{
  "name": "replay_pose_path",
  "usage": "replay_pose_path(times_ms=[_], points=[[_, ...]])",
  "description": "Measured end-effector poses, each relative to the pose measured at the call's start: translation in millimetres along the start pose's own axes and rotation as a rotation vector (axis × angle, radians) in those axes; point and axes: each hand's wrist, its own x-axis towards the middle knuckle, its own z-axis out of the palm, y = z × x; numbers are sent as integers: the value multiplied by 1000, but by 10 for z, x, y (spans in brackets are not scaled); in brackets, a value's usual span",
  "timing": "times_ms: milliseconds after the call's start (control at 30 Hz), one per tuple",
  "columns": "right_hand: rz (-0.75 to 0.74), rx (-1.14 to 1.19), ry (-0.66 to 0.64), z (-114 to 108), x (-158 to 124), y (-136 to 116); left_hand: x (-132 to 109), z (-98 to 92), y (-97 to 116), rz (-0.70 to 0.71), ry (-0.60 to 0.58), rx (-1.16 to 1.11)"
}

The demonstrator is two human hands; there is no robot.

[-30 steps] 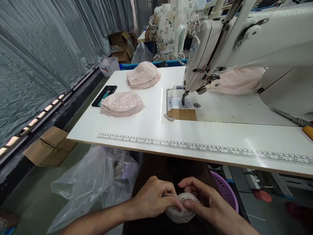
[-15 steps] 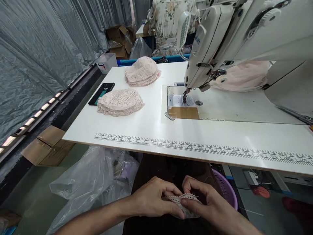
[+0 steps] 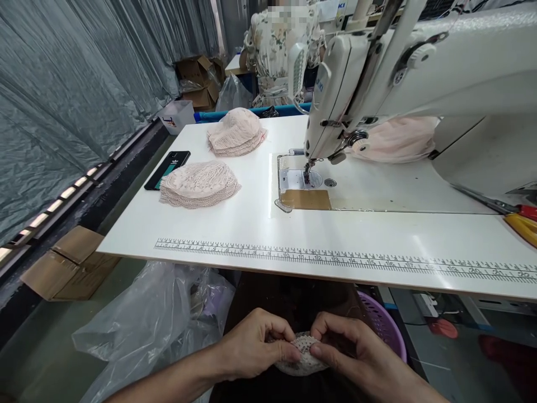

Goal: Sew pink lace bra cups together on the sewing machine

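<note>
Over my lap, below the table edge, I hold a small piece of pale pink lace fabric [image 3: 302, 366] with both hands. My left hand [image 3: 255, 344] pinches its left side between thumb and fingers. On the other side, my right hand [image 3: 350, 347] grips the lace edge with thumb and forefinger. The fingertips of the two hands are a short way apart, and part of the piece is hidden beneath them. Two stacks of similar lace pieces, a nearer stack [image 3: 199, 184] and a farther stack [image 3: 236, 133], lie on the white table [image 3: 235, 224].
A sewing machine [image 3: 335, 89] stands on the table, with pink fabric [image 3: 394, 140] behind its needle. Scissors [image 3: 490, 202] lie at the right and a phone [image 3: 170, 168] at the left. Plastic bags [image 3: 142, 319] and a purple basket [image 3: 384, 324] are below. Another person [image 3: 281, 53] is beyond.
My fingers have shifted along the lace, and the piece now shows a rounder, flatter shape between them. The camera view has swung slightly to the right and up.
</note>
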Motion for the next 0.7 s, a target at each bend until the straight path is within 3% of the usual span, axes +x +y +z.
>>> replay_pose_path(times_ms=[167, 367, 533, 700], points=[[-54, -82, 33, 34, -21, -7, -9, 50, 11, -13, -11, -4], [-28, -147, 24, 19, -58, 37, 3, 99, 88, 33, 54, 200], [-52, -55, 11, 24, -33, 62, -1, 91, 99, -2, 39, 180], [-11, 16, -11, 2, -25, 79, -32, 36, 42, -7, -47, 124]])
